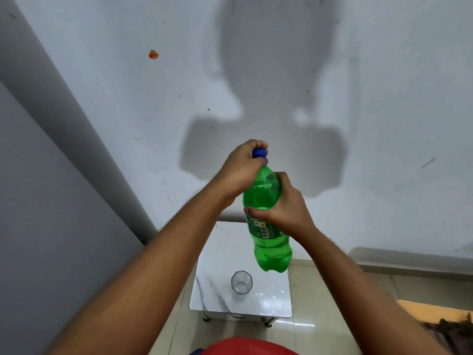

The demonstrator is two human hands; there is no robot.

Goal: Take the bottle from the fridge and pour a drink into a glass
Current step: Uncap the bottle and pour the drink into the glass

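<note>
1. Two bare arms reach out over a small white marble-look table [217, 285] set against the pale wall [358, 85].
2. Her or his left hand [240, 170] is curled tight around the blue cap [259, 153], fingers closed over it.
3. Below it the green bottle [266, 213] is held up in the air, roughly upright, above the table.
4. Down on the tabletop stands a clear glass [242, 282], apart from the bottle's base.
5. On the right side, the right hand [281, 208] wraps the bottle's middle, thumb across the label.
</note>
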